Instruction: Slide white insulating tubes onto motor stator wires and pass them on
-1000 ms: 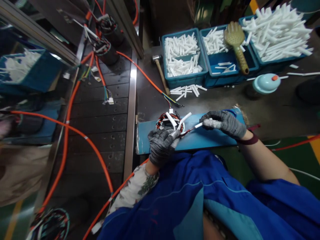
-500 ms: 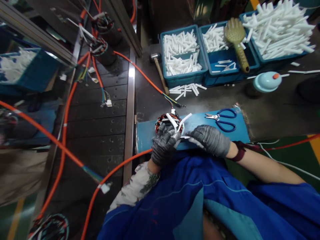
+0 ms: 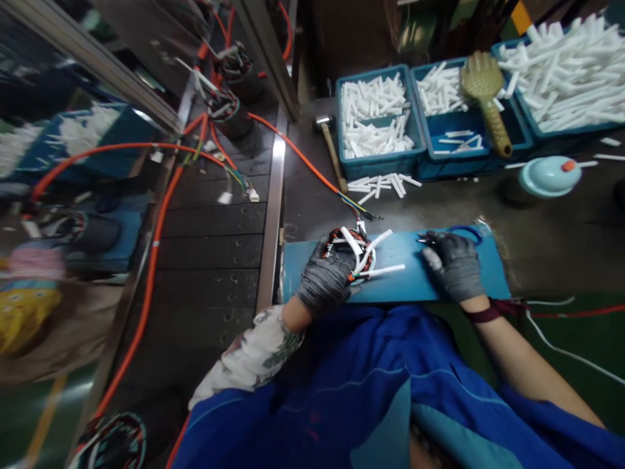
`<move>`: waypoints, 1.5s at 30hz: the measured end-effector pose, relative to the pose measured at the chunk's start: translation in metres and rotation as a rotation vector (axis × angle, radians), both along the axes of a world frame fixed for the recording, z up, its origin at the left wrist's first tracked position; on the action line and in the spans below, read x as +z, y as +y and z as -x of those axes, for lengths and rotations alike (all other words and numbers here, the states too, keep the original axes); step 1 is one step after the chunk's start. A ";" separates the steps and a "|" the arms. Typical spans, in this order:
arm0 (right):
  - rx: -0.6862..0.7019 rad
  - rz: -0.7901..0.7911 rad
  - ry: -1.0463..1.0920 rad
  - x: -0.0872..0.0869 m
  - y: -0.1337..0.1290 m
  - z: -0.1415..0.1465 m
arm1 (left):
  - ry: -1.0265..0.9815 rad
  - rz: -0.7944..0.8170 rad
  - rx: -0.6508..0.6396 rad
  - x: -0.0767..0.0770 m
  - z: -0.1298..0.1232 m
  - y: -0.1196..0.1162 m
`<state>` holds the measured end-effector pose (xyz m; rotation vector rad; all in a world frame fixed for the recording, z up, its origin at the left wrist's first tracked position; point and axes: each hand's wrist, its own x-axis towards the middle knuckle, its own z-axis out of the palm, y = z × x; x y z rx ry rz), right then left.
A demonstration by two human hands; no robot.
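A round wound motor stator (image 3: 333, 238), with orange-black windings on its rim, stands on a blue mat (image 3: 398, 286). White sleeves (image 3: 379, 240) stick up and out of it, one pointing right along the mat. My left hand (image 3: 326, 277), in a grey glove, is wrapped around the stator's near left side. My right hand (image 3: 455, 264), also gloved, lies over the blue-handled scissors (image 3: 469, 231) with its fingers curled on them. The dark blade tips poke out to the left and part of a handle loop shows behind; the rest is covered by the hand.
Blue bins (image 3: 383, 159) of white sleeves line the back, a yellowish scoop (image 3: 483, 88) resting on one. A hammer (image 3: 332, 153), loose sleeves (image 3: 383, 185) and a light-blue-lidded cup (image 3: 549, 177) stand nearer. Orange cables (image 3: 159, 244) cross the dark slatted surface at left, where other stators (image 3: 227, 111) stand.
My right hand has left the sleeve at the stator and moved right onto the scissors. My left hand has shifted to the stator's left side. The whole view has shifted slightly.
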<state>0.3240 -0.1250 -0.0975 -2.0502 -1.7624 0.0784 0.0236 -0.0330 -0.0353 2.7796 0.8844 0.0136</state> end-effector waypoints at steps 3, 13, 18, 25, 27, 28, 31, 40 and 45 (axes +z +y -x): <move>0.044 -0.006 -0.205 -0.023 -0.007 0.001 | 0.043 0.024 -0.100 0.006 0.008 0.009; 0.093 -0.124 -0.279 -0.043 -0.011 -0.003 | 0.156 0.226 0.176 0.056 0.099 0.057; 0.051 -0.111 -0.248 -0.048 -0.012 0.000 | 0.176 0.342 0.578 0.066 0.166 0.097; 0.068 -0.128 -0.257 -0.045 -0.010 0.000 | 0.374 0.077 0.943 0.039 0.232 0.124; 0.067 -0.128 -0.258 -0.045 -0.010 0.000 | 0.439 0.000 1.034 0.042 0.233 0.128; 0.069 -0.126 -0.259 -0.045 -0.010 -0.001 | 0.456 -0.078 1.066 0.044 0.229 0.129; 0.067 -0.130 -0.265 -0.048 -0.009 -0.002 | 0.301 -0.398 0.966 0.045 0.191 0.129; 0.057 -0.156 -0.285 -0.053 -0.008 -0.004 | 0.140 -0.310 -0.088 -0.030 -0.023 0.133; 0.077 -0.232 -0.334 -0.052 -0.006 -0.004 | 0.226 -0.314 -0.185 -0.047 -0.056 0.145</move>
